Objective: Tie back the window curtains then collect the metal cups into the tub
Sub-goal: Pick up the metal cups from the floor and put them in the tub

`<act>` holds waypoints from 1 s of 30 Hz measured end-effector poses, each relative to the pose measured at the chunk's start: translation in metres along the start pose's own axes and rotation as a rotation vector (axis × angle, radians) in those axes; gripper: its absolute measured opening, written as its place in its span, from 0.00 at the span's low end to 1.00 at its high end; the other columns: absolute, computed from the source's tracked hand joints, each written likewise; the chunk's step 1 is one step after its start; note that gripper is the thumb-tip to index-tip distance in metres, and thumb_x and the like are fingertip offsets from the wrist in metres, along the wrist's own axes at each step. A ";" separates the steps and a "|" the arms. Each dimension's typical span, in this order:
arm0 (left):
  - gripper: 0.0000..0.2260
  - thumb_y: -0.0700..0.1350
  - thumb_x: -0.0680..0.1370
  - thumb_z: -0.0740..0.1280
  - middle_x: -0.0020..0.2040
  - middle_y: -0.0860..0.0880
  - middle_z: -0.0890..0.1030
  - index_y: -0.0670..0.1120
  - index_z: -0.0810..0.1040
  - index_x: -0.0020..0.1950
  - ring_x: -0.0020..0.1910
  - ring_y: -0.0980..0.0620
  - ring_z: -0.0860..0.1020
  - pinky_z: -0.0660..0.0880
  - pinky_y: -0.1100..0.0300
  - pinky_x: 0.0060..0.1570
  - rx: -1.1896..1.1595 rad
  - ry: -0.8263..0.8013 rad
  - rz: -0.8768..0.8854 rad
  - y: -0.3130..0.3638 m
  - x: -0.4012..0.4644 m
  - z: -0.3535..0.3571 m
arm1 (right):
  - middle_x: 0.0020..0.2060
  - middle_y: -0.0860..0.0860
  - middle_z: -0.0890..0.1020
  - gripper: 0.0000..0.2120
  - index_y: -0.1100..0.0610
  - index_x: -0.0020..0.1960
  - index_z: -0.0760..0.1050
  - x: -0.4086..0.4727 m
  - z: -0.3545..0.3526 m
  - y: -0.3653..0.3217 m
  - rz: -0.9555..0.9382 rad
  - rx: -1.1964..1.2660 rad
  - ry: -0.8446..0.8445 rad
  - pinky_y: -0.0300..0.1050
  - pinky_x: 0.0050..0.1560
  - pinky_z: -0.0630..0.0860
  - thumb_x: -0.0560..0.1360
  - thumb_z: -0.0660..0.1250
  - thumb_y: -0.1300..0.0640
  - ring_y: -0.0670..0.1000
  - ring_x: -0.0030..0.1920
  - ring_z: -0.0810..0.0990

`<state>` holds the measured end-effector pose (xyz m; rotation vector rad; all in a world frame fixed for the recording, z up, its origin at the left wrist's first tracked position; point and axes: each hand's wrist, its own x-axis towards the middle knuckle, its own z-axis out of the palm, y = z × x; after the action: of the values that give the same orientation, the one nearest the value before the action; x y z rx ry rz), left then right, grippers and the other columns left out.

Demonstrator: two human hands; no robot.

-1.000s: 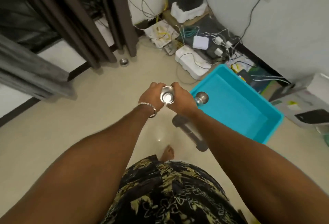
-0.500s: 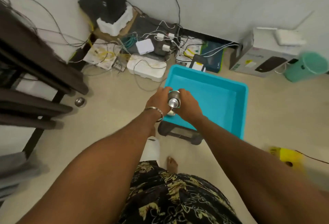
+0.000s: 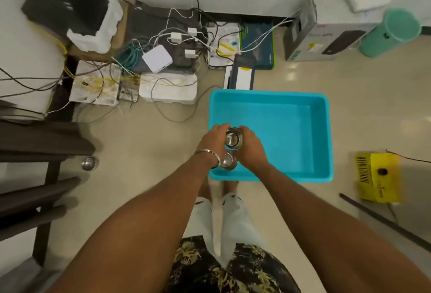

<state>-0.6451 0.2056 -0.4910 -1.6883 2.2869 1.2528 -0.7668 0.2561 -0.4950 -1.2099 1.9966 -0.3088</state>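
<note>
I look down at my two hands over the near left corner of the blue tub [image 3: 319, 139]. My left hand [image 3: 211, 140] and my right hand [image 3: 251, 147] are close together. Both are curled round a shiny metal cup [image 3: 233, 139] that sits between them, with its open top facing up at me. My fingers wrap its sides.

Just under that cup, nearer to me, there is a second cup [image 3: 228, 161]. It shows between my wrists, right by the bracelet [image 3: 207, 152] on my left wrist. I cannot tell which hand holds it, or if it is touching the tub floor.

The tub sits on the pale floor. The rest of its blue bottom has nothing else that I can see in it.

A third cup [image 3: 89, 163] is on the floor well to the left, apart from the tub. It is just beside the dark curtains [image 3: 42, 139], which hang at the left edge.

Past the tub, by the white wall, there is a mess of wires [image 3: 163, 43] and white boxes. A grey box [image 3: 326, 34] and a green bin [image 3: 391, 34] stand at the far right. A yellow box [image 3: 377, 178] lies on the floor to the right of the tub, with a dark stick [image 3: 382, 220] near it.

My patterned shirt [image 3: 233, 269] shows at the bottom.
</note>
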 end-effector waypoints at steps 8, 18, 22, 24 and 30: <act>0.17 0.38 0.78 0.65 0.63 0.42 0.78 0.44 0.74 0.67 0.62 0.43 0.76 0.70 0.54 0.63 -0.024 -0.028 -0.060 -0.023 0.044 0.018 | 0.74 0.57 0.66 0.43 0.60 0.77 0.56 0.051 0.023 0.018 0.109 0.037 -0.184 0.48 0.71 0.61 0.69 0.76 0.58 0.57 0.73 0.65; 0.20 0.35 0.74 0.68 0.59 0.43 0.79 0.46 0.75 0.65 0.57 0.43 0.78 0.75 0.51 0.59 0.019 -0.119 -0.105 -0.036 0.087 0.035 | 0.73 0.58 0.66 0.43 0.60 0.77 0.56 0.093 0.031 0.026 0.128 0.022 -0.256 0.48 0.69 0.64 0.68 0.75 0.65 0.57 0.72 0.66; 0.19 0.37 0.73 0.70 0.57 0.45 0.79 0.46 0.74 0.63 0.56 0.44 0.78 0.76 0.50 0.57 0.040 -0.152 -0.121 -0.039 0.094 0.042 | 0.73 0.59 0.66 0.44 0.62 0.77 0.55 0.101 0.032 0.030 0.143 0.025 -0.289 0.48 0.69 0.63 0.68 0.75 0.65 0.58 0.72 0.65; 0.21 0.37 0.72 0.72 0.58 0.44 0.78 0.46 0.74 0.63 0.56 0.43 0.78 0.76 0.51 0.57 0.045 -0.180 -0.134 -0.041 0.095 0.045 | 0.73 0.60 0.66 0.46 0.62 0.77 0.55 0.103 0.033 0.031 0.144 0.031 -0.312 0.48 0.69 0.63 0.67 0.76 0.65 0.58 0.72 0.65; 0.21 0.38 0.73 0.71 0.59 0.44 0.77 0.46 0.72 0.65 0.56 0.43 0.78 0.76 0.51 0.58 0.027 -0.161 -0.164 -0.045 0.095 0.051 | 0.72 0.59 0.67 0.47 0.61 0.77 0.54 0.105 0.037 0.035 0.138 0.016 -0.332 0.49 0.69 0.64 0.66 0.78 0.62 0.58 0.72 0.66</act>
<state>-0.6681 0.1579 -0.5951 -1.6614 2.0216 1.2670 -0.7899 0.1933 -0.5901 -1.0322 1.7719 -0.0494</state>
